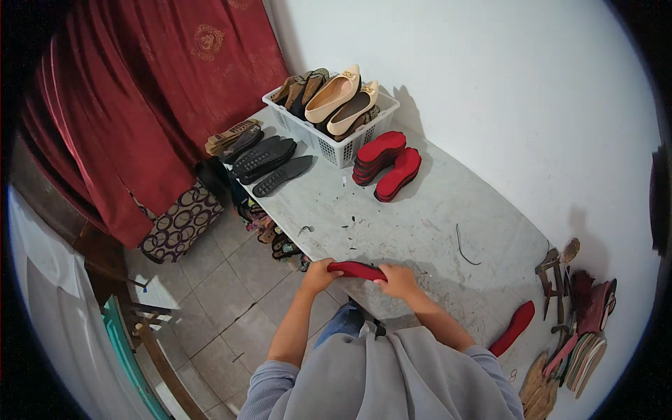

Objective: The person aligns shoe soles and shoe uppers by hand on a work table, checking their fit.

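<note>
A red shoe sole with a dark edge [358, 270] is held level between my two hands, near the table's front edge. My left hand [321, 276] grips its left end, fingers closed round it. At the other end my right hand [397, 281] pinches it with the thumb on the near side. Further back on the table stand a stack of red soles [379, 155] and a second red pile [399, 173] beside it. One more red sole [513, 327] lies alone at the right, past my right forearm.
A white basket [336, 148] of shoes stands against the wall. Black soles [263, 159] lie left of it. Metal tools [553, 283] and a bundle of strips [586, 364] occupy the right end. Thin dark scraps dot the table [420, 231]. A red curtain [133, 105] hangs at left.
</note>
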{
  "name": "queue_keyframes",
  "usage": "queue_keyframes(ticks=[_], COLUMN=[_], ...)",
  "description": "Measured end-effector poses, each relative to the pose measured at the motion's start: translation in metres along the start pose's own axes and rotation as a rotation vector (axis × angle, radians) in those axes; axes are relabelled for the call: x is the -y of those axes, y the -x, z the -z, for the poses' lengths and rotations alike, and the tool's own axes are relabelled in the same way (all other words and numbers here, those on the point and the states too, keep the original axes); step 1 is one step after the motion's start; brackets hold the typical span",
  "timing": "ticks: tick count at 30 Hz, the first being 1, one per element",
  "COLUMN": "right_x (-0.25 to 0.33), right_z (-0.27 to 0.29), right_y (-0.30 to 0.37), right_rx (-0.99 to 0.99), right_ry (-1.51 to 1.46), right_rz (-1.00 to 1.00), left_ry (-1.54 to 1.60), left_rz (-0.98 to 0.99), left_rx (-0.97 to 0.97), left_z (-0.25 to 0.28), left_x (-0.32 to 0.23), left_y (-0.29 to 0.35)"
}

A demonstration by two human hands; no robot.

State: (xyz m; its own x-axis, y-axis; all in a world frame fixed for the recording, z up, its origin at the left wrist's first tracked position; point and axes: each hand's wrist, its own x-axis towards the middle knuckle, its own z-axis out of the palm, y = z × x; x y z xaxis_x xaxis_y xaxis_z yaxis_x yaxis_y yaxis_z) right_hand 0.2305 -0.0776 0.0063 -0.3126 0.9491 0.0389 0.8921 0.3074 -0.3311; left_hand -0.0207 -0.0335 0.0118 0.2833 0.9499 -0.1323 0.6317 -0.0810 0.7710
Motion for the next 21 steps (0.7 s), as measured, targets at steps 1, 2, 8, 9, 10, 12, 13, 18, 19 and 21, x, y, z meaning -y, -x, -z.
queue_keyframes(ticks=[1,2,8,9,10,12,13,18,19,21], right_x=[-0.003,-0.004,-0.025,-0.026,-0.025,-0.027,-0.028,-0.022,-0.019,-0.017], right_z=[0.007,0.012,0.002,0.000,-0.002,-0.010,-0.014,-0.014,-0.013,-0.016], right_y=[-0.004,-0.006,-0.014,-0.015,-0.013,-0.010,-0.010,-0.017,-0.020,-0.024], right_rx=[0.011,0.022,0.150,0.150,0.035,-0.081,-0.102,-0.129,-0.141,-0.160], right_ry=[-0.143,-0.288,-0.320,-0.320,-0.227,-0.133,-0.138,-0.148,-0.153,-0.158], right_rz=[-0.046,-0.095,-0.172,-0.174,-0.133,-0.093,-0.095,-0.068,-0.062,-0.064], left_ry=[0.033,0.066,-0.365,-0.365,-0.425,-0.485,-0.487,-0.505,-0.509,-0.513], left_rz=[0.007,0.014,0.129,0.128,0.138,0.146,0.160,0.023,-0.079,-0.189], left_rx=[-0.031,-0.059,-0.194,-0.193,-0.197,-0.202,-0.199,-0.210,-0.133,-0.050], left_z=[0.002,0.002,-0.005,-0.006,-0.007,-0.007,-0.008,-0.023,-0.028,-0.042], left_x=[0.001,0.003,-0.013,-0.013,-0.013,-0.016,-0.018,-0.013,-0.014,-0.022], left_y=[-0.004,-0.006,-0.018,-0.020,-0.022,-0.024,-0.025,-0.034,-0.039,-0.046])
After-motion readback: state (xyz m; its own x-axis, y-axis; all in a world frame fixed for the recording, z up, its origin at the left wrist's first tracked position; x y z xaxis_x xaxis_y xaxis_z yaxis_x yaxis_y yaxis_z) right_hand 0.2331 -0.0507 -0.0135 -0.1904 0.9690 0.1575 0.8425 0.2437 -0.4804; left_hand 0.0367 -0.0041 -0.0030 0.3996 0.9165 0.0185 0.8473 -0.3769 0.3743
